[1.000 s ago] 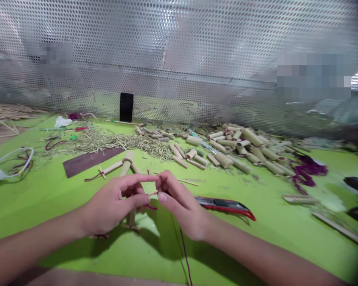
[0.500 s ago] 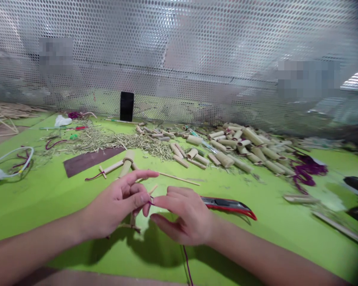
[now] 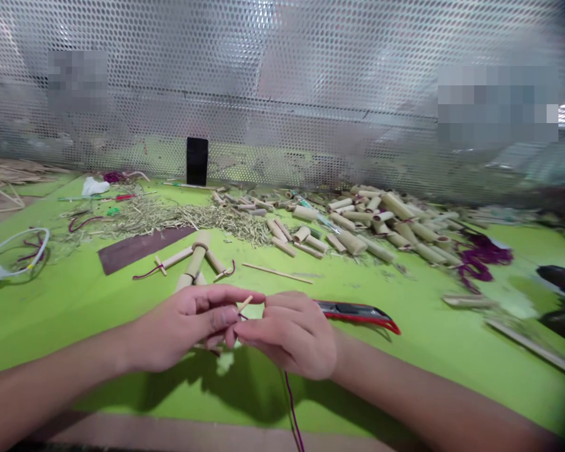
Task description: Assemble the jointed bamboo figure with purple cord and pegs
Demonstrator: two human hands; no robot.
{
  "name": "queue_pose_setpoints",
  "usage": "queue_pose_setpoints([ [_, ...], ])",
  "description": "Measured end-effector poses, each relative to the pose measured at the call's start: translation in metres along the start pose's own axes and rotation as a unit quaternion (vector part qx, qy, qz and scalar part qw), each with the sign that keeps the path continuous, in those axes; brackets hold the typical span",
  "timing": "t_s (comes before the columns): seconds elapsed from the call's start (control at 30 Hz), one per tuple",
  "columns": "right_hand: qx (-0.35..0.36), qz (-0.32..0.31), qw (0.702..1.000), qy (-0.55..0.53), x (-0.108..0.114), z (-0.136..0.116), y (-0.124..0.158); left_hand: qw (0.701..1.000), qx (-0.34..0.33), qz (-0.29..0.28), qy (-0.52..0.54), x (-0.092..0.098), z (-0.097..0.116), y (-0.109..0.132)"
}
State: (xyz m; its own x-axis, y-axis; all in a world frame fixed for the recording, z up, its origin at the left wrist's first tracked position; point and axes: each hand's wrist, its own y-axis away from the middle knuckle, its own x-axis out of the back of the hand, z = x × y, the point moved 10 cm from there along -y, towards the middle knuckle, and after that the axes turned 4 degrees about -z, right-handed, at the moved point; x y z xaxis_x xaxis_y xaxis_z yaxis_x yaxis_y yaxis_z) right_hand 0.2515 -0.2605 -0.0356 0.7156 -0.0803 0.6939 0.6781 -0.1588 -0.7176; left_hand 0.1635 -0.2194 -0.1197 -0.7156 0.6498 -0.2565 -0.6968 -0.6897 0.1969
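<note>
Stick (image 3: 245, 304): pale, slanting up rightward (lower end hidden) | cord (image 3: 290, 402): purple, thin, trailing nearer the camera

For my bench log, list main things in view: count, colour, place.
perforated mesh: one, silver, back
tabletop: one, green, underneath
upright slab: one, black, before mesh
cut bamboo tubes: many, tan, right of centre
shredded straw pile: one, tan, left
rectangular strip: one, brown, left
jointed bamboo figure: one, tan, beside strip
utility knife: one, red and grey, right
yarn bundle: one, purple, right
left hand: one, bare, holding wooden stick
right hand: one, bare, alongside
</note>
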Motion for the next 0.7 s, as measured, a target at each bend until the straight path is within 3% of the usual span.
queue_pose_setpoints([
  [0.2, -0.039, 0.010, 0.999, 0.031, 0.005, 0.009, -0.004, 0.999, -0.033, -0.003, 0.008, 0.002, 0.009, -0.001],
  [0.7, -0.114, -0.028, 0.993, 0.031, -0.003, 0.027, 0.000, 1.000, -0.021, -0.017, 0.015, 0.004, 0.009, -0.001],
])
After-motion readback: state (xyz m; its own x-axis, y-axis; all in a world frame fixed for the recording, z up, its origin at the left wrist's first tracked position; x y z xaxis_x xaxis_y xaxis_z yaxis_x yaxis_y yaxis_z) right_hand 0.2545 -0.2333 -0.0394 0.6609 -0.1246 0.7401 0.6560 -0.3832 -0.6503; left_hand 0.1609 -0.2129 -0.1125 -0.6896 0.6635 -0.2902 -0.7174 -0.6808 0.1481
